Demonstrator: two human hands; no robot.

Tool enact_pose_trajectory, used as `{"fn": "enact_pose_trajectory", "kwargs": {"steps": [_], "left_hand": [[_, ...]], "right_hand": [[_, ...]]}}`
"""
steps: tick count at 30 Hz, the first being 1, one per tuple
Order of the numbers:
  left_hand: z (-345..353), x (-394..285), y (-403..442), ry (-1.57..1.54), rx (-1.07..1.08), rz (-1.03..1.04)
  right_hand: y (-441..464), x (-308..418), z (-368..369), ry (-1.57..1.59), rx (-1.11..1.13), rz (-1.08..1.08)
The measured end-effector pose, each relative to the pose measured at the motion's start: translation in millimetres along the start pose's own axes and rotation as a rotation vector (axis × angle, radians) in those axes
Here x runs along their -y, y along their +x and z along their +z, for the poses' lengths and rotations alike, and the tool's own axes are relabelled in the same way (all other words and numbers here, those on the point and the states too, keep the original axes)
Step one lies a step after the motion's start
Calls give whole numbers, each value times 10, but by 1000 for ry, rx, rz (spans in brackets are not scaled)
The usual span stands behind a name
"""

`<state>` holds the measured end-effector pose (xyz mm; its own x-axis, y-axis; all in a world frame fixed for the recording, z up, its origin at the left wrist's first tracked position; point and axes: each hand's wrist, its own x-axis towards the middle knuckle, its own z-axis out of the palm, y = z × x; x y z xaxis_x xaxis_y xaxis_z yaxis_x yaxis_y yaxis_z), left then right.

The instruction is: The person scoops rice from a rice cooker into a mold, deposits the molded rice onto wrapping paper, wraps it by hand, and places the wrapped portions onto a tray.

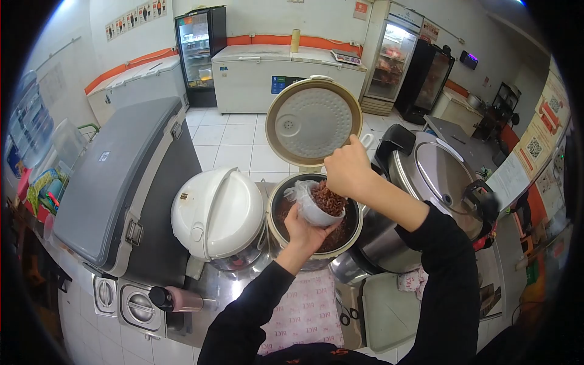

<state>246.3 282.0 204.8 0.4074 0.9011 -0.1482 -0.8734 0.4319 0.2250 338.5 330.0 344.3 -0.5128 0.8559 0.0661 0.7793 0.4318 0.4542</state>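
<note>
An open cooker (272, 222) with dark reddish-brown rice inside stands at the centre, its round lid (313, 121) raised behind it. Over its opening, my left hand (306, 232) holds a bowl (313, 210) lined with a clear plastic bag and filled with the same reddish rice. My right hand (350, 169) is closed above the bowl, beside the lid's lower right edge. What it grips is hidden by the fingers; its lower end seems to be in the rice.
A closed white cooker (213, 213) and a large grey box (121, 182) stand left. To the right is a big steel pot (435, 173). Nearer are a pink bottle (182, 300), printed paper (304, 313), scissors (348, 315) and a tray (389, 310). Freezers line the back.
</note>
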Motion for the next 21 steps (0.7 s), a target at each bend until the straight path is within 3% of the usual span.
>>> {"fn": "enact_pose_trajectory", "kwargs": {"steps": [5, 10, 13, 14, 16, 17, 18, 20, 21], "left_hand": [[22, -38, 14, -58, -64, 15], [-11, -72, 13, -25, 0, 49], [15, -105, -98, -18, -92, -12], [3, -139, -152, -15, -91, -12], [-99, -204, -283, 14, -1, 30], [-184, -240, -352, 10, 42, 37], [-230, -272, -431, 3, 35, 37], [-270, -339, -628, -35, 61, 79], [-324, -369, -716, -54, 79, 82]], "right_hand": [[-441, 155, 68, 133, -181, 118], [-975, 630, 530, -209, -248, 29], [-940, 367, 386, -16, -237, -11], [-884, 251, 344, -8, -344, 9], [-706, -20, 307, 90, -322, 108], [-567, -137, 428, 150, -423, 125], [-410, -158, 625, 153, -415, 120], [-124, -132, 1116, -18, -112, 21], [-46, -61, 1365, -17, -110, 17]]}}
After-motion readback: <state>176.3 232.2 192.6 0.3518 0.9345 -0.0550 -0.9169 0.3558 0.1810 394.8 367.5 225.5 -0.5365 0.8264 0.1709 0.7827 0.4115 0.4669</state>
